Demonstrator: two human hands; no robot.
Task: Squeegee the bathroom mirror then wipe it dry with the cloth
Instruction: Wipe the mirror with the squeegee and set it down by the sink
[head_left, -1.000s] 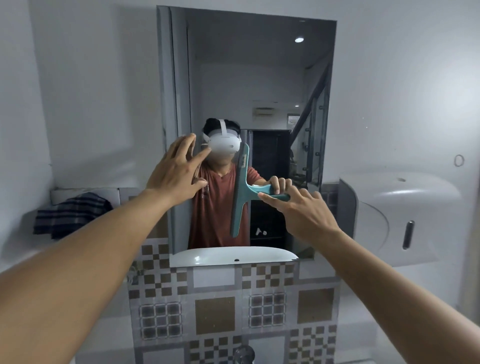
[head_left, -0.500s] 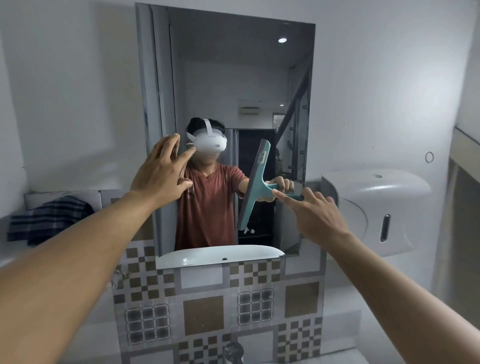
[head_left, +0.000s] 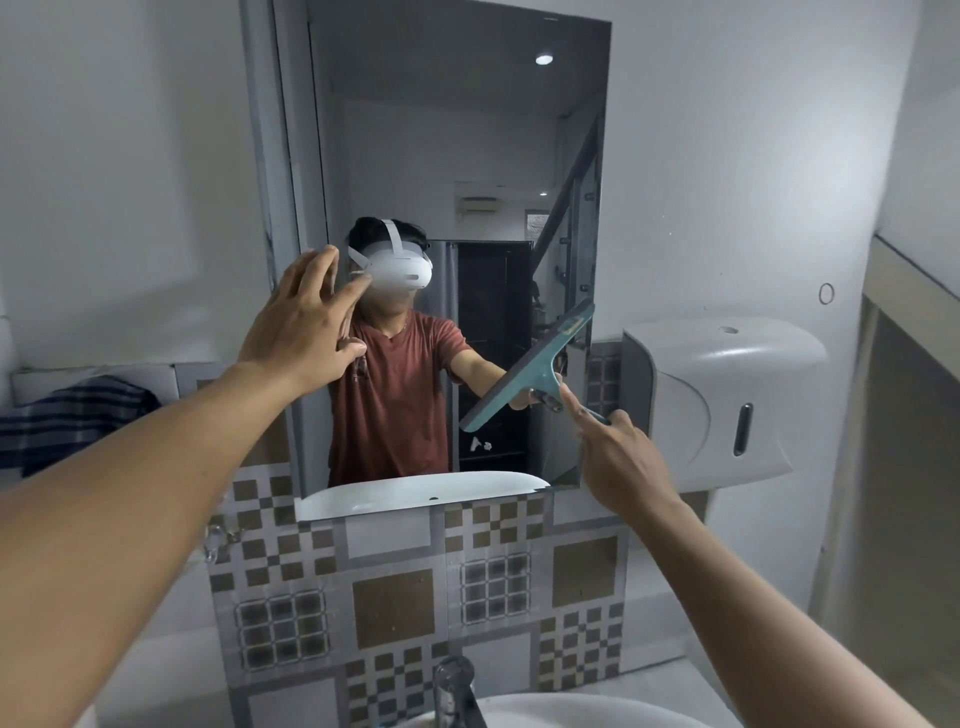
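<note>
The tall bathroom mirror hangs on the white wall and reflects a person in a red shirt with a white headset. My right hand grips the handle of a teal squeegee, index finger stretched along it. The blade is tilted, upper end to the right, against the mirror's lower right part. My left hand is raised with fingers spread at the mirror's left edge and holds nothing. A dark plaid cloth lies on the ledge at the far left.
A white wall dispenser juts out just right of the mirror, close to my right hand. Patterned tiles cover the wall below. A chrome tap and white basin rim sit at the bottom. A recess opens at the far right.
The squeegee has swept right across the glass toward the lower right edge, its blade tilting from nearly upright to slanted. My left hand stays at the mirror's left edge.
</note>
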